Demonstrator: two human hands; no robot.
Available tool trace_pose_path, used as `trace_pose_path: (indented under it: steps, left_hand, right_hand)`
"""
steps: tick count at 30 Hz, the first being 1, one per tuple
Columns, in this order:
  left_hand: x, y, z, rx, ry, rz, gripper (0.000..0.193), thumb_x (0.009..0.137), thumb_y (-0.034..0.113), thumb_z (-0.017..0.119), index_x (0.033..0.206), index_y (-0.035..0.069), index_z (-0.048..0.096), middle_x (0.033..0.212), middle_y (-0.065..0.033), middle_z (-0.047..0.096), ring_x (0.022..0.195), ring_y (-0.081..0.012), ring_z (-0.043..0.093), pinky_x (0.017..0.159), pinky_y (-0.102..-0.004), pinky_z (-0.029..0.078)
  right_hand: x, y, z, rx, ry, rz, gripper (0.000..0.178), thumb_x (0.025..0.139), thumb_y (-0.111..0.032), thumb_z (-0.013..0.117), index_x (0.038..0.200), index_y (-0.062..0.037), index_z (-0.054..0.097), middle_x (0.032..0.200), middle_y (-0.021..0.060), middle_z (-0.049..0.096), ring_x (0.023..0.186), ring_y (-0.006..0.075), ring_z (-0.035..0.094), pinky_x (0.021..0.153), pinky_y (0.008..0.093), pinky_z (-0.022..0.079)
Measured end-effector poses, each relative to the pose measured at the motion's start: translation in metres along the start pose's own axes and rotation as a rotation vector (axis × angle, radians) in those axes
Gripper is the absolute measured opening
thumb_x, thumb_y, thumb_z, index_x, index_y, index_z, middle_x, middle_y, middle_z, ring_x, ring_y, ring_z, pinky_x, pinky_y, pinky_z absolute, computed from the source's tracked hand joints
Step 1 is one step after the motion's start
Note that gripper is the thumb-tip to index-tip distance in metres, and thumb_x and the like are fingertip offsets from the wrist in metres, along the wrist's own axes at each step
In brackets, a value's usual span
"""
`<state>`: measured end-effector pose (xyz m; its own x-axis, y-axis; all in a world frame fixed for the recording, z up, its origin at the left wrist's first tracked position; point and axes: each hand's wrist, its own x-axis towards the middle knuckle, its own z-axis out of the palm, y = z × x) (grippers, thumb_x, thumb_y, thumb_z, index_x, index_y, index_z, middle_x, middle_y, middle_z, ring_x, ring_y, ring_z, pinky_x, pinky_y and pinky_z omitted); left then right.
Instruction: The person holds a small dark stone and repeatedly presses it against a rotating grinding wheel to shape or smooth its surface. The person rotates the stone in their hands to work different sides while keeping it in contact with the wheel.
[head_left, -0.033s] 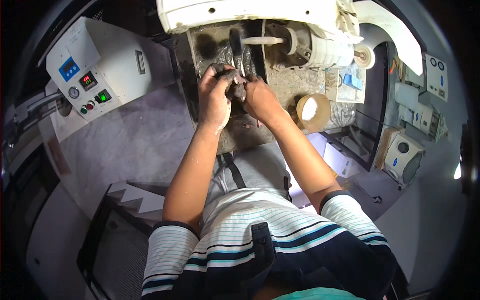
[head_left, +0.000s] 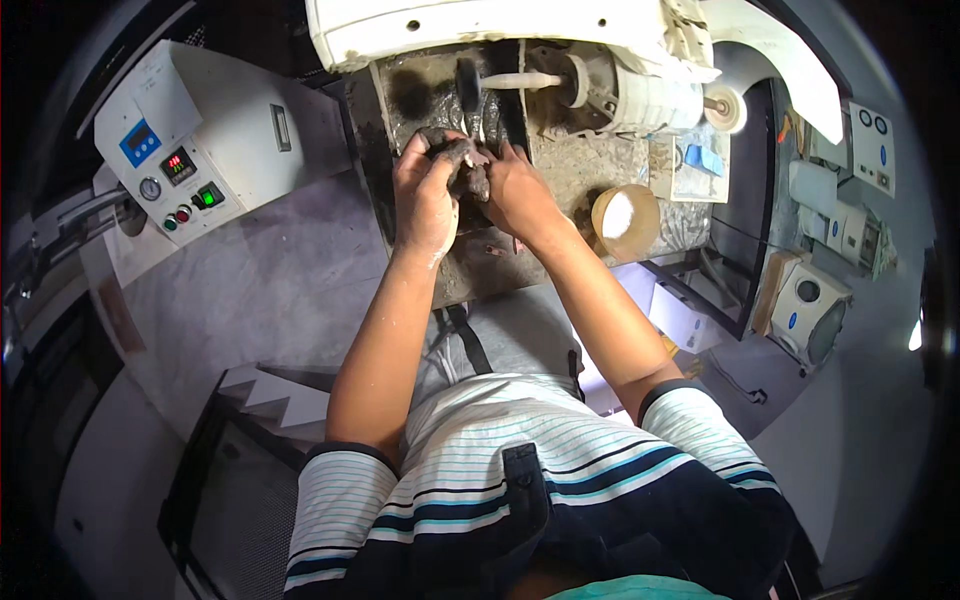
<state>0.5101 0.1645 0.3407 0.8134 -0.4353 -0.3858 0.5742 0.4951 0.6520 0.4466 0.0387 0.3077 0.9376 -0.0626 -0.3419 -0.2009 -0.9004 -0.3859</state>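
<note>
Both of my hands meet just below a dark buffing wheel [head_left: 467,87] on the tapered spindle of a bench polishing lathe [head_left: 640,97]. My left hand [head_left: 426,190], its fingers blackened, is closed round a small pinkish and dark-smeared piece [head_left: 479,182]. My right hand [head_left: 522,195] grips the same piece from the other side, fingertips pressed in. Fingers cover most of it, so its exact kind cannot be made out. A gap separates the hands from the wheel; whether it spins is unclear.
A pale hood [head_left: 500,25] overhangs the grimy bench. Right of my hands stands a tan bowl [head_left: 640,228] with white contents, and a blue pad [head_left: 704,160] lies behind it. A white control cabinet [head_left: 235,130] is at left; white machines [head_left: 808,310] are at far right.
The picture has shifted by a few pixels. My hands keep the same hold on the piece.
</note>
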Motion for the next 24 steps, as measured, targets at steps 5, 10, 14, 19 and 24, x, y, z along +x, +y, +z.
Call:
trace_pose_path:
  steps: [5, 10, 14, 19, 24]
  left_hand:
    - [-0.001, 0.008, 0.008, 0.089, -0.039, 0.086, 0.008, 0.089, 0.004, 0.054, 0.096, 0.002, 0.058, 0.087, -0.0043, 0.061, 0.077, -0.0115, 0.058, 0.069, -0.0239, 0.049]
    - [-0.003, 0.015, 0.005, 0.174, -0.052, 0.150, 0.008, 0.087, 0.000, 0.055, 0.095, 0.002, 0.056, 0.090, -0.0043, 0.062, 0.083, -0.0101, 0.057, 0.078, -0.0249, 0.046]
    - [-0.004, 0.017, 0.005, 0.259, -0.045, 0.189, 0.012, 0.087, -0.003, 0.055, 0.097, 0.003, 0.058, 0.091, -0.0055, 0.063, 0.077, -0.0096, 0.060, 0.067, -0.0221, 0.048]
    - [-0.006, 0.017, 0.012, 0.176, -0.048, 0.133, 0.011, 0.088, -0.001, 0.056, 0.097, 0.005, 0.058, 0.091, -0.0049, 0.064, 0.076, -0.0087, 0.061, 0.055, -0.0189, 0.045]
    - [-0.006, 0.017, 0.012, 0.182, -0.052, 0.109, 0.014, 0.088, -0.001, 0.056, 0.099, 0.006, 0.057, 0.092, -0.0048, 0.064, 0.076, -0.0097, 0.062, 0.053, -0.0184, 0.045]
  right_hand:
    - [0.010, 0.008, 0.027, 0.003, 0.083, 0.034, 0.064, 0.077, -0.023, 0.067, 0.134, -0.0046, 0.045, 0.145, 0.0242, 0.031, 0.128, 0.0481, 0.033, 0.108, 0.0506, 0.029]
    - [0.001, -0.023, 0.029, -0.140, 0.021, 0.154, 0.046, 0.091, -0.024, 0.047, 0.134, -0.0053, 0.045, 0.143, 0.0296, 0.028, 0.128, 0.0501, 0.032, 0.106, 0.0487, 0.032]
    - [-0.003, -0.032, 0.036, -0.047, 0.193, 0.207, 0.036, 0.086, -0.017, 0.052, 0.117, 0.0017, 0.051, 0.124, 0.0232, 0.046, 0.110, 0.0402, 0.050, 0.086, 0.0428, 0.050]
    - [-0.004, -0.022, 0.034, 0.038, 0.110, 0.159, 0.021, 0.086, -0.013, 0.050, 0.089, 0.0002, 0.066, 0.100, 0.0226, 0.062, 0.093, 0.0395, 0.060, 0.079, 0.0399, 0.053]
    - [-0.007, -0.011, -0.023, 0.314, -0.137, 0.170, 0.029, 0.072, -0.019, 0.071, 0.091, 0.0026, 0.066, 0.088, 0.0238, 0.066, 0.086, 0.0402, 0.064, 0.076, 0.0412, 0.053]
